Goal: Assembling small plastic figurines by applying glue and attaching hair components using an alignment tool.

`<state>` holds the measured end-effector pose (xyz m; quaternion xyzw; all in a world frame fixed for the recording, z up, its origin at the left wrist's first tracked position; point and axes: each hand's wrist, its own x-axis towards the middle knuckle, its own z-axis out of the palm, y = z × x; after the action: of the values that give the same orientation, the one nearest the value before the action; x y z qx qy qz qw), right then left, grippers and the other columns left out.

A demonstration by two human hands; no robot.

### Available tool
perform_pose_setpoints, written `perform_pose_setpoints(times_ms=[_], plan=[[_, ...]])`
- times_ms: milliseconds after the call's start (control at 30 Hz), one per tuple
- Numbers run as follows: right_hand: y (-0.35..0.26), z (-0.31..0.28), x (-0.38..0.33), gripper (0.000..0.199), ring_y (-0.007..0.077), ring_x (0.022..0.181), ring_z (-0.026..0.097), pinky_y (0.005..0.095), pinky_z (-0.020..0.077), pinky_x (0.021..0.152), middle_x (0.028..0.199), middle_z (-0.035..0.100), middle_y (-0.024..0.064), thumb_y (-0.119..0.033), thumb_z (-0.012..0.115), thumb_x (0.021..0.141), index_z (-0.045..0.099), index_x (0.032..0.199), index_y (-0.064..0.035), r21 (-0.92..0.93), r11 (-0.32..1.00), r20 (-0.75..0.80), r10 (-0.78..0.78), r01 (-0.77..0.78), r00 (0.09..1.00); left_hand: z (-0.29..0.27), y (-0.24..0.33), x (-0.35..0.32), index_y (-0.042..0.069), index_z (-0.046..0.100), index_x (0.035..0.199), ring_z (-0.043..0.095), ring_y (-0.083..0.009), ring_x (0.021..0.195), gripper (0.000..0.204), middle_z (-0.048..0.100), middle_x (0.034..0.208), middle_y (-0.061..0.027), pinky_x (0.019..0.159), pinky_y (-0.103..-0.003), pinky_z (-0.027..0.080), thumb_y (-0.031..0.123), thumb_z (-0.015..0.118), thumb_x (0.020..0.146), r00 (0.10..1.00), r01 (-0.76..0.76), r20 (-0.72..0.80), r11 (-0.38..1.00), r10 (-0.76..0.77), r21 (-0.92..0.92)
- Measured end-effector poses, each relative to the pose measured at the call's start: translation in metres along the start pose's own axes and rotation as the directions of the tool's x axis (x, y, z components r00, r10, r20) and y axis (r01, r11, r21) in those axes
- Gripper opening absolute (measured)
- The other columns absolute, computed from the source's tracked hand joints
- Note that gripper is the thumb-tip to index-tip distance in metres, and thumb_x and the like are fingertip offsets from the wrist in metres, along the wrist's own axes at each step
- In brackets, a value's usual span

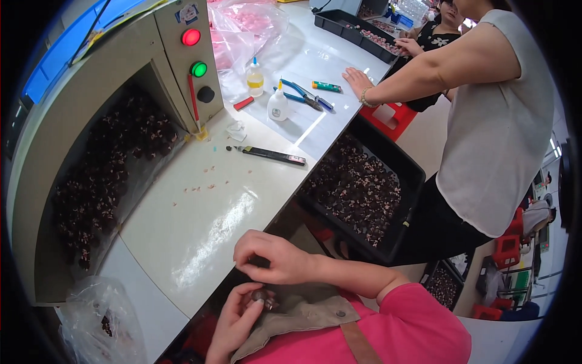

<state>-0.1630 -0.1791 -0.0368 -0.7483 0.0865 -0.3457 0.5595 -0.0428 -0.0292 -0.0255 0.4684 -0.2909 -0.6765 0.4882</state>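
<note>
At the front edge of the table, my left hand (235, 316) pinches a small dark, rounded piece (262, 295) with pale bits at its side, held over my apron. Just above it, my right hand (271, 258) is closed with curled fingers. A dark patch shows inside its curl, but I cannot make out what it is. On the white tabletop beyond lie a black utility knife (271, 155), a crumpled white scrap (237, 130) and pinkish crumbs (193, 188). Many similar dark pieces (115, 176) with pale bits are heaped inside the beige machine's opening at left.
The beige machine (182, 67) carries lit red and green buttons. Further back are a white squeeze bottle (277, 105), a clear bottle (255, 79), pliers (309, 97) and a red piece (244, 103). A black crate (397, 200) of dark pieces sits beside the table, near a standing person (485, 133).
</note>
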Motion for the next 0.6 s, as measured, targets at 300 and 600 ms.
perform_pose_setpoints(times_ms=[300, 600], plan=[[0.010, 0.000, -0.043, 0.017, 0.0222, 0.085, 0.053, 0.0296, 0.0437, 0.074, 0.092, 0.052, 0.0102, 0.006, 0.054, 0.072, 0.054, 0.086, -0.0040, -0.189, 0.961, -0.023, 0.199, -0.200, 0.980, -0.009, -0.032, 0.010, 0.005, 0.033, 0.134, 0.051, -0.0144, 0.105, 0.040, 0.051, 0.113, -0.0088, 0.091, -0.032, 0.046, 0.013, 0.040, 0.096, 0.984, -0.079, -0.177, 0.963, 0.034, -0.256], [0.018, 0.020, -0.063, 0.028, 0.0153, 0.084, 0.050, 0.0253, 0.0426, 0.072, 0.099, 0.050, 0.0091, -0.001, 0.065, 0.075, 0.050, 0.098, -0.0037, -0.035, 0.918, 0.057, 0.396, -0.394, 0.917, -0.017, -0.038, 0.014, 0.006, 0.034, 0.135, 0.051, -0.0146, 0.104, 0.045, 0.053, 0.111, -0.0064, 0.090, -0.031, 0.043, 0.024, 0.043, 0.095, 0.971, -0.067, -0.234, 0.882, -0.051, -0.467]])
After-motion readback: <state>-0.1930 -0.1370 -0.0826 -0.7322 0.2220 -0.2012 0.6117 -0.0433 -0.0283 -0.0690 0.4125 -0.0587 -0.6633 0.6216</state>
